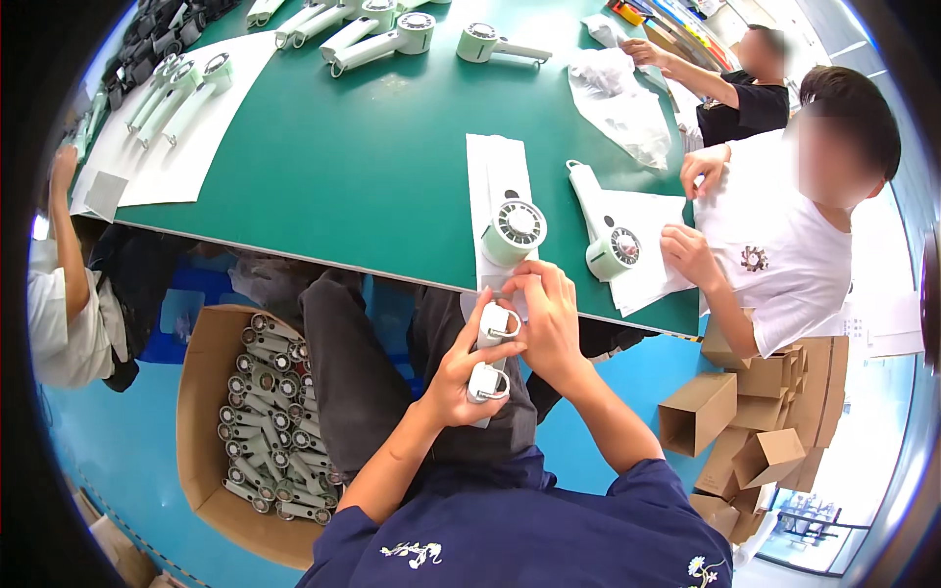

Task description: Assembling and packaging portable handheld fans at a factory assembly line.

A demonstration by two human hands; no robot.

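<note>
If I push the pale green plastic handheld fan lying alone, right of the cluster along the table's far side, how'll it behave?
The pale green fan would probably slide or swivel rather than roll, since its drum-shaped head lies grille-up. It may lift head-heavy, the head being bulkier than its slim handle.

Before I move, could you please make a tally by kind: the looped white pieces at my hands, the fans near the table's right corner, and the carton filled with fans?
Looped white pieces: 2
Fans near the right corner: 2
Carton: 1
Total: 5
</note>
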